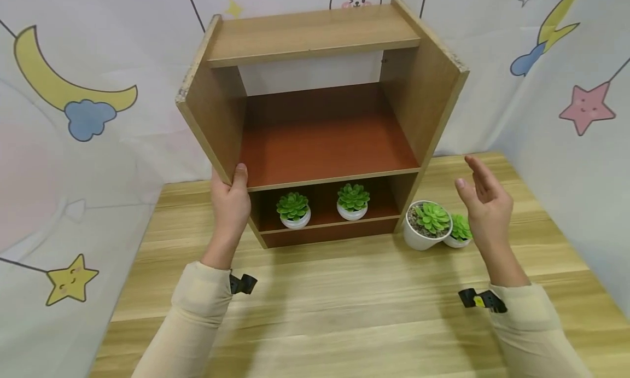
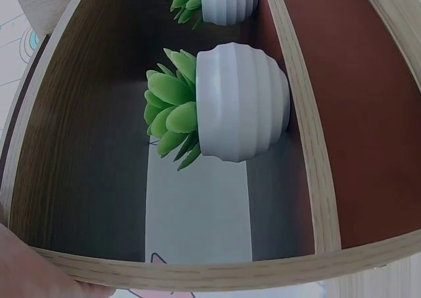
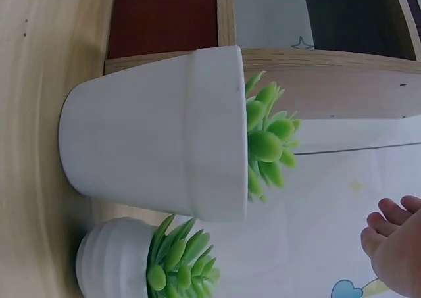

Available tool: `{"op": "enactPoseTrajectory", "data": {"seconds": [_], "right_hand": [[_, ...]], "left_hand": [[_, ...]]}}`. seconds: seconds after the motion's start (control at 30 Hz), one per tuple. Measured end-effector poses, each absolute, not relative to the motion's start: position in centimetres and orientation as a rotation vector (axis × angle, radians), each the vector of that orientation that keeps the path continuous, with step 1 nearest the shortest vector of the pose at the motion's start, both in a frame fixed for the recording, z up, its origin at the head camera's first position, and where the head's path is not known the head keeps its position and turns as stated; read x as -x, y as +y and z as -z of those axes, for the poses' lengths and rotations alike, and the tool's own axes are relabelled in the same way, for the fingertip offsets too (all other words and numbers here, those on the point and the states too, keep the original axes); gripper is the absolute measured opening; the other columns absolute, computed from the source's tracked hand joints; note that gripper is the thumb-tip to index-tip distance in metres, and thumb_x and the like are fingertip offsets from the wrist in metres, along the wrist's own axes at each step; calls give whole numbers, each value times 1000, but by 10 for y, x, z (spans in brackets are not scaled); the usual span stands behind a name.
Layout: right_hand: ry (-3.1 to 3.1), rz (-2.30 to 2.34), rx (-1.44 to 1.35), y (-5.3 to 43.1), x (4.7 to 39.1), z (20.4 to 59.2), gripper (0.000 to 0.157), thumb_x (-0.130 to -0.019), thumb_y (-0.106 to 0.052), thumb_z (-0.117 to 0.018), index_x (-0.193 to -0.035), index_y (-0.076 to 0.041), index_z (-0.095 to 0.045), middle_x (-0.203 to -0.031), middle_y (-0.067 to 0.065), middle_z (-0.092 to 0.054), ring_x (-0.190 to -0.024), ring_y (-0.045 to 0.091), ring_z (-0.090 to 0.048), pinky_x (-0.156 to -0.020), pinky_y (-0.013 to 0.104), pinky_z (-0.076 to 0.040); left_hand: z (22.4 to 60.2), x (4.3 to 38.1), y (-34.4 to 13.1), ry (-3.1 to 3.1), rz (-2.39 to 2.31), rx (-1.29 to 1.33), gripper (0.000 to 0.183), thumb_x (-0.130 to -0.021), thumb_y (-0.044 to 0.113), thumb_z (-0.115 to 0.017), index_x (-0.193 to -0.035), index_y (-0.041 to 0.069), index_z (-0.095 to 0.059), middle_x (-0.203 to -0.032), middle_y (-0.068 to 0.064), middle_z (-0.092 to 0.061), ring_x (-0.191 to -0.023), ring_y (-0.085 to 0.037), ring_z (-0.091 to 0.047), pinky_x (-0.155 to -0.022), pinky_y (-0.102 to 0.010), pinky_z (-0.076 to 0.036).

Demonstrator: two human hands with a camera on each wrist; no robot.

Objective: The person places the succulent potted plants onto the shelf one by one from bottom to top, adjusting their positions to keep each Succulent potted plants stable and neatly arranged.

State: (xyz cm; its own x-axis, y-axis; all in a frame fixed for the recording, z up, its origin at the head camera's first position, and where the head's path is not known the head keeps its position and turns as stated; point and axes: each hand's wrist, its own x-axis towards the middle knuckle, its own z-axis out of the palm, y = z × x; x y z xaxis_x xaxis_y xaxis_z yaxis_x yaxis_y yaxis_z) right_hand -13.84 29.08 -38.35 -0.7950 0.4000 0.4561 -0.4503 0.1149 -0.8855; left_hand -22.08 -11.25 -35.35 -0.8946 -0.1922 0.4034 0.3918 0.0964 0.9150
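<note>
Shelf (image 1: 327, 134) upright between hands: left hand (image 1: 232, 205) gripping its left side, right hand (image 1: 491, 211) empty, unclenched, apart from right side!

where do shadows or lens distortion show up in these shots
Head: soft shadows streak the table; left wrist: the cabinet edge looks bowed, likely lens distortion, and the compartment is dim; right wrist: a shadow darkens the table near the smaller pot.

Wears long cream sleeves (image 1: 179, 334) ending in cuffs (image 1: 524, 309), with black fittings (image 1: 244, 284) beside both, marked by a yellow patch (image 1: 478, 301) on the right.
</note>
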Motion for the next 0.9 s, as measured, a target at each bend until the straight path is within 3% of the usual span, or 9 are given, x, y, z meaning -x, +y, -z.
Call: {"op": "enactPoseTrajectory", "data": {"seconds": [0.37, 0.9], "right_hand": [[-2030, -1541, 129, 304, 129, 400, 59, -88, -2, -72, -142, 1, -49, -144, 14, -48, -136, 21, -39, -110, 26, -28], [-2263, -1490, 280, 336, 104, 428, 69, -91, -12, -72, -151, -6, -37, -155, 9, -34, -142, 17, -26, -110, 19, -22]], "left_hand": [[354, 220, -112, -1973, 1835, 166, 40, -100, 7, -49, -139, -3, -46, -136, -12, -54, -128, -17, -46, -105, -28, -35], [353, 221, -113, -1968, 1828, 185, 40, -100, 6, -48, -140, -3, -46, -137, -12, -52, -128, -16, -45, -105, -27, -34]]}}
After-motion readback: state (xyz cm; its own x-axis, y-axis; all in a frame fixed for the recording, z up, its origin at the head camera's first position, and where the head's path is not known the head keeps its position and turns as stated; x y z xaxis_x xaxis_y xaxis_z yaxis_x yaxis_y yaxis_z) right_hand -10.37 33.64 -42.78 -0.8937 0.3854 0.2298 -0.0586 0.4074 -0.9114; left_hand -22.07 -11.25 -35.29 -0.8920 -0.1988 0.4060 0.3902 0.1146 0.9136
